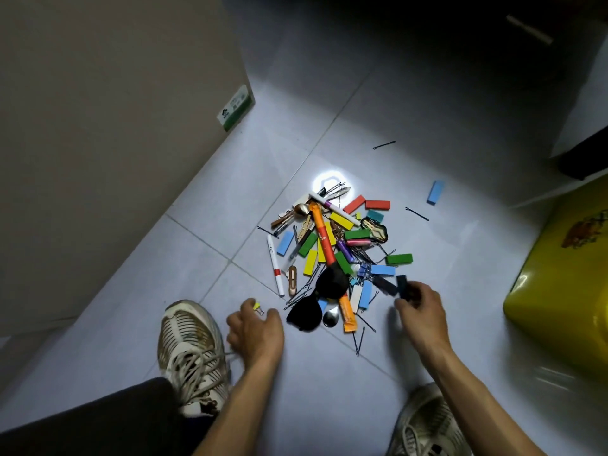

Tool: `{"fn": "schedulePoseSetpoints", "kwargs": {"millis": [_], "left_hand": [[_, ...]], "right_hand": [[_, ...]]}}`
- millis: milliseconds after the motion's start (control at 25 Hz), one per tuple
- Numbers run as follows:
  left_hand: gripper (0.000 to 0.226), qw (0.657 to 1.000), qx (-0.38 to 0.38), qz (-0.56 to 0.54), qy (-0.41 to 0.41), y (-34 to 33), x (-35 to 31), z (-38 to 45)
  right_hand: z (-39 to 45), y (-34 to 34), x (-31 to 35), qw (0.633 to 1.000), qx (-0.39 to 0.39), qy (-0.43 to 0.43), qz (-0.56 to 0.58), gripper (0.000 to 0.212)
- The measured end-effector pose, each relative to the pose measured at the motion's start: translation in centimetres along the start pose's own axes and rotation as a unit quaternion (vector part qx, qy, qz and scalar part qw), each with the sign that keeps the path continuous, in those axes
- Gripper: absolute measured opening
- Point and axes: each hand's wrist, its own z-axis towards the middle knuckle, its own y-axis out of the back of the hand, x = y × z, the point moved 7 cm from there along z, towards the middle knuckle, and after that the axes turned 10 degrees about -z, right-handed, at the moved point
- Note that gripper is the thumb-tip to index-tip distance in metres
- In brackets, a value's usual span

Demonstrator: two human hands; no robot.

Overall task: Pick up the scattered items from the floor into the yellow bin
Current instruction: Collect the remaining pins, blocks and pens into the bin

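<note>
Left hand (255, 327) is curled around a small yellow binder clip (258, 307), right hand (419, 306) pinches a dark flat block (404, 287). Colourful pile (335, 251) sits on the tiled floor (329, 373), glossy yellow plastic bin (559, 297) off right.

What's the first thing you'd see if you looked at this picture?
A messy pile of colorful blocks, pens and hairpins sits in the middle of the floor, lit by a bright glare. The left hand pinches a yellow binder clip, the right hand grips dark pieces, and the yellow bin waits at the right edge.
</note>
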Motion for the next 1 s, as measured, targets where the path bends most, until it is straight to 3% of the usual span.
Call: {"fn": "schedulePoseSetpoints", "kwargs": {"millis": [80, 160, 240, 360, 520, 640, 880, 1000], "left_hand": [[0.044, 0.993, 0.066, -0.079, -0.061, -2.6, -2.1, -1.4], [0.044, 0.990, 0.059, -0.102, -0.082, -2.5, -3.3, -0.9], [0.050, 0.994, 0.001, -0.081, -0.069, -0.9, -3.6, 1.0], [0.064, 0.998, 0.000, -0.007, -0.058, -1.9, -5.1, 2.4], [0.069, 0.995, 0.032, 0.010, -0.094, -7.5, -8.4, 0.8], [0.062, 0.989, 0.079, -0.018, -0.125, -11.0, -10.1, -0.1], [0.042, 0.968, 0.180, -0.125, -0.126, -13.1, -10.6, -0.2], [0.020, 0.955, 0.205, -0.185, -0.111, -13.5, -10.4, -0.9]], "right_hand": [[-0.6, -1.5, 1.9, 0.998, 0.037, 0.039, 0.036, 0.040], [-0.2, -0.3, 2.4, 0.998, 0.001, 0.041, 0.038, 0.044], [0.8, 1.5, 1.7, 0.998, -0.042, 0.013, 0.035, 0.054], [2.5, 1.4, 2.7, 0.999, -0.046, 0.010, -0.009, 0.066], [2.3, -2.6, 8.5, 0.991, -0.024, 0.124, -0.053, 0.053], [2.1, -5.3, 10.9, 0.987, -0.007, 0.159, -0.024, 0.042], [1.7, -7.0, 11.1, 0.982, 0.040, 0.102, 0.154, 0.028], [1.3, -7.3, 10.7, 0.969, 0.044, 0.074, 0.232, 0.026]]}}
